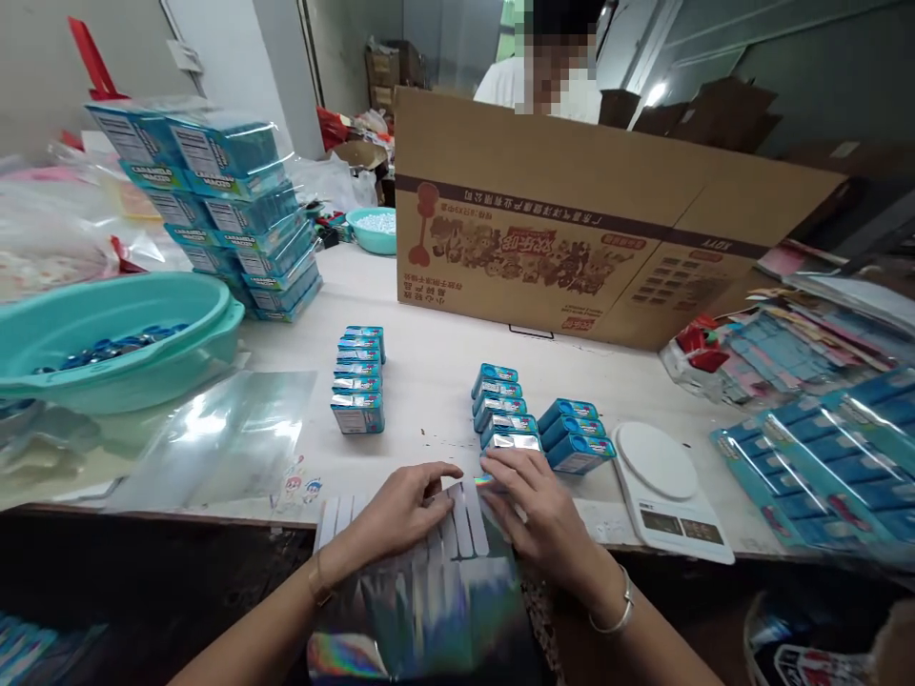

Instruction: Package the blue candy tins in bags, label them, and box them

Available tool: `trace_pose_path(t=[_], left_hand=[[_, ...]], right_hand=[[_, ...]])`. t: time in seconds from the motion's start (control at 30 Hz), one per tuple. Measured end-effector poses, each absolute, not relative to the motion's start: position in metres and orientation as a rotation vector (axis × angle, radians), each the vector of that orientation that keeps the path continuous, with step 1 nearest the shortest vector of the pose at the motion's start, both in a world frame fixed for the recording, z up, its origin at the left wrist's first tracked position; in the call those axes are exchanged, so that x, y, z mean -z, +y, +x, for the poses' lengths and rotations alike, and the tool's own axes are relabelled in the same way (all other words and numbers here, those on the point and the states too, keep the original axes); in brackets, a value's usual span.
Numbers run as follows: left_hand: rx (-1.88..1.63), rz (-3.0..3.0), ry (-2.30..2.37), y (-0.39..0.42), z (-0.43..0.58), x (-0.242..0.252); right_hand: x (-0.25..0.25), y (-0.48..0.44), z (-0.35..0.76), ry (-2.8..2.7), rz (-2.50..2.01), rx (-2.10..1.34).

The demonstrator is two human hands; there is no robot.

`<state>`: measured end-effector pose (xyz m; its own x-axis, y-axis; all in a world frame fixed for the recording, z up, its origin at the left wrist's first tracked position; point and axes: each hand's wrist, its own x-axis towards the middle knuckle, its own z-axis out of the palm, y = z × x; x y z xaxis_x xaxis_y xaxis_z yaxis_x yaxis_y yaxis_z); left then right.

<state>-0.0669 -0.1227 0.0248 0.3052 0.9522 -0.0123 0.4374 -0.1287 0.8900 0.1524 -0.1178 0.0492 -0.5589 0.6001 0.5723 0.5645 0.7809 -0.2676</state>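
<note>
Right now both hands are lying palm-down on a fanned stack of holographic bags [429,610] w/ white strips at their tops. The stack is overhanging the near edge of the worktop [429,314]. The left hand [400,510] is pressing its fingers on the strips. The right hand [536,510] is resting near it, not touching, fingers flat and tips just beside the nearest tin. Neither is clamping anything, as far as it shows.

Just beyond the right hand, two short rows of blue tins [500,410] are sitting side by side. A third row of tins [357,381] is standing ahead of the left hand, a bit apart. A digital scale [661,476] is sitting just right of the right hand. Clear bags [214,438] are lying left of the left hand, w/ a teal basin [107,333] beyond them. Far ahead, a cardboard box [572,238] is standing, w/ another person [515,81] behind it.
</note>
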Motion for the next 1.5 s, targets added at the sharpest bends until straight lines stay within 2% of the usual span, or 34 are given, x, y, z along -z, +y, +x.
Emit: trace_pose_path(t=[0.2, 0.53, 0.73, 1.23, 1.43, 1.5], left_hand=[[-0.839, 1.684, 0.944, -0.145, -0.062, -0.058], [-0.835, 1.971, 1.124, -0.153, -0.057, -0.093], [-0.812, 2.025, 1.182, -0.151, -0.053, -0.095], [-0.706, 2.172, 1.43, -0.133, -0.047, -0.089], [-0.478, 2.21, 1.639, -0.097, -0.042, -0.022], [-0.639, 2.121, 1.623, -0.093, -0.04, -0.006]], right_hand=[[-0.074, -0.129, 0.15, -2.356, -0.668, -0.007], [-0.085, -0.142, 0.17, -2.475, -0.558, 0.488], [-0.088, -0.139, 0.172, -2.425, -0.523, 0.536], [-0.088, -0.129, 0.156, -2.378, -0.575, 0.407], [-0.104, -0.12, 0.159, -2.141, -1.058, -0.159], [-0.105, -0.112, 0.163, -2.025, -1.195, -0.363]])
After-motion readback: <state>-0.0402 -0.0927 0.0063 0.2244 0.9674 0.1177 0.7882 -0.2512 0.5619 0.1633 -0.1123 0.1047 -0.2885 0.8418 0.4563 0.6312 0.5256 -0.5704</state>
